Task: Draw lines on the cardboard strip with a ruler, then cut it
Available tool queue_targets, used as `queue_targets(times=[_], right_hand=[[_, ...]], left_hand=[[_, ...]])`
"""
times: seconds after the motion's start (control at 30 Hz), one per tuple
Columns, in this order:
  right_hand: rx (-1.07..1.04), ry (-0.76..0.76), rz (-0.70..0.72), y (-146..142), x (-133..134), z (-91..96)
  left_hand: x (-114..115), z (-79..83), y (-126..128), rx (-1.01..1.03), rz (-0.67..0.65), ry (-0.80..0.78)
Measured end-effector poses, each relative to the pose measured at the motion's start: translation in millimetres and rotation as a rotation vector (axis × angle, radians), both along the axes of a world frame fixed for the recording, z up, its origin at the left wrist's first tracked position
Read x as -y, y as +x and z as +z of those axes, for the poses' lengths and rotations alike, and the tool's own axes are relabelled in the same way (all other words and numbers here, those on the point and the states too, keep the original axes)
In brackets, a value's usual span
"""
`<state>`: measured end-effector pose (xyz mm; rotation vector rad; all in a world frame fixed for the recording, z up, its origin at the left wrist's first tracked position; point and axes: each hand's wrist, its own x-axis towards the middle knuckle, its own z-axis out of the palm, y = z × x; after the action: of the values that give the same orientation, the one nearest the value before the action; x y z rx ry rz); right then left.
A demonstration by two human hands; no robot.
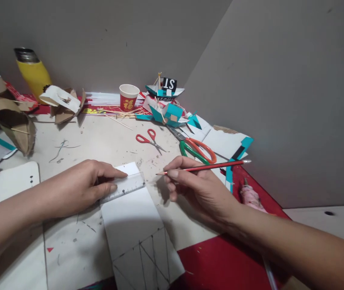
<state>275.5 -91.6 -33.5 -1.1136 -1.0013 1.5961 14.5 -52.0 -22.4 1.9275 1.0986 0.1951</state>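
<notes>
A clear plastic ruler (129, 186) lies slantwise across the far part of a strip of white card (135, 215). My left hand (87, 187) presses the ruler down, index finger stretched along it and thumb on its near side. Pencilled straight lines cross the near part of the card. In my right hand (196, 185), pinched between thumb and fingers, is a red pencil (204, 166). Its tip points left, just off the ruler's right end and apart from the card. Small red-handled scissors (151, 141) lie beyond the card.
Larger scissors (197, 149) with green and orange handles lie behind my right hand. Paper boats (168, 112), a red paper cup (128, 98) and thin wooden sticks (123, 114) sit at the back. A yellow bottle (34, 76) and cardboard pieces (11, 117) stand left.
</notes>
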Motion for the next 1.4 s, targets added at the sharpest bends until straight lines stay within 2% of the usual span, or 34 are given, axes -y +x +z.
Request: queue_targets(times=[0.37, 0.83, 1.4], right_hand=[[-0.022, -0.026, -0.024, -5, 0, -22.2], [-0.034, -0.049, -0.06, -5, -2, -23.6], [-0.02, -0.065, -0.042, -4, -1, -22.1]], left_hand=[[-4, 2.9, 10, -0.052, 0.036, 0.014], [-6, -6.2, 6, 0.028, 0.031, -0.007], [-5, -3.5, 6, 0.004, 0.013, 0.018]])
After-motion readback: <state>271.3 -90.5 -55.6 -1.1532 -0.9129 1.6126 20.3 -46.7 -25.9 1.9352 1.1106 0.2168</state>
